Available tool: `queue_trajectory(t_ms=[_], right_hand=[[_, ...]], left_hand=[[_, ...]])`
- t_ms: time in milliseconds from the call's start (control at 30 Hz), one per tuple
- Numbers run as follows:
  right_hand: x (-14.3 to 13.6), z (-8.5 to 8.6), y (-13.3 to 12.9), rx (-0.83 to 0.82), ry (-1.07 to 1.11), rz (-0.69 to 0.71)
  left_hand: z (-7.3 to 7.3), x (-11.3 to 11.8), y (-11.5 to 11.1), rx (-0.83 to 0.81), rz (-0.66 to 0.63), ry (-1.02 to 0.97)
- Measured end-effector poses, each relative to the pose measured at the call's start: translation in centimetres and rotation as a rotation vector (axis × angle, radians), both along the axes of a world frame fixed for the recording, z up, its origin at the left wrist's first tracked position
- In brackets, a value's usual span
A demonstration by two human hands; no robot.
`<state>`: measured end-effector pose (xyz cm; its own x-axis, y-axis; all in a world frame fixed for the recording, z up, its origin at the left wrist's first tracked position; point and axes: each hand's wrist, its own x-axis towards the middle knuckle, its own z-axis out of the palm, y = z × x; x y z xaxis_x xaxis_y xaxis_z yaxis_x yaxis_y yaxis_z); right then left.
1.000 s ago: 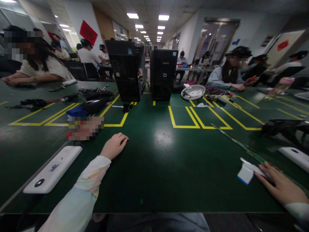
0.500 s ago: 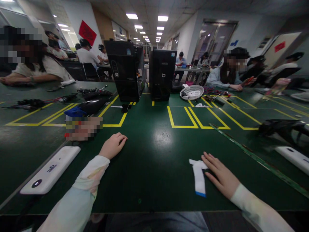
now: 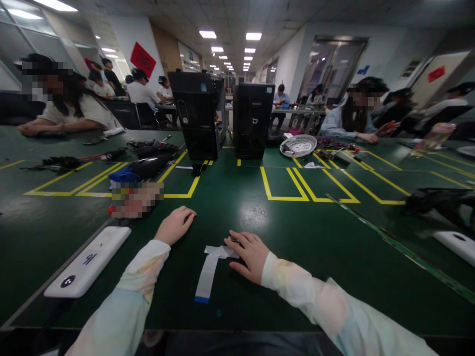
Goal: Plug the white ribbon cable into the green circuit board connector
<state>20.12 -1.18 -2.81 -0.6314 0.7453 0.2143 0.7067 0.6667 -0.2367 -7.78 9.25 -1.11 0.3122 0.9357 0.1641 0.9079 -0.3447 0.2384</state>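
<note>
The flat ribbon cable (image 3: 208, 277) lies on the bench (image 3: 282, 277), its near end blue, its top under the right hand's (image 3: 248, 254) loosely spread fingers. The left hand (image 3: 175, 225) rests apart, loosely curled, holding nothing visible.

The right hand (image 3: 249, 254) covered one end of the white strip (image 3: 208, 272); its grip could not be determined. The left hand's (image 3: 175, 225) fingertips were curled out of view. The right-side white device (image 3: 458, 245) was cut by the frame edge. Pixelation obscured the item (image 3: 137, 199) beside the blue cloth (image 3: 124, 176).
</note>
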Motion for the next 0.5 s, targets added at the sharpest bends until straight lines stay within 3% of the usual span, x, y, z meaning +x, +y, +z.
queue_trajectory(t_ms=[67, 133, 233, 300, 367, 500], right_hand=[[1.9, -0.2, 1.0, 0.033, 0.003, -0.003], [5.8, -0.7, 2.5, 0.093, 0.001, -0.106], [14.9, -1.7, 4.6, 0.213, -0.023, -0.462], [21.7, -2.1, 4.6, 0.270, -0.077, -0.766], [27.8, -2.2, 3.0, 0.278, -0.172, -1.005], [35.6, -2.7, -3.3, 0.251, -0.225, -1.197]], left_hand=[[0.1, 0.0, 0.0, -0.002, -0.003, 0.004], [0.2, 0.0, 0.0, -0.004, -0.009, 0.010], [0.3, 0.0, -0.1, -0.005, -0.014, 0.025], [0.3, 0.1, -0.2, -0.002, -0.018, 0.035], [0.3, 0.2, -0.4, 0.003, -0.024, 0.043], [0.3, 0.4, -0.7, 0.009, -0.026, 0.056]])
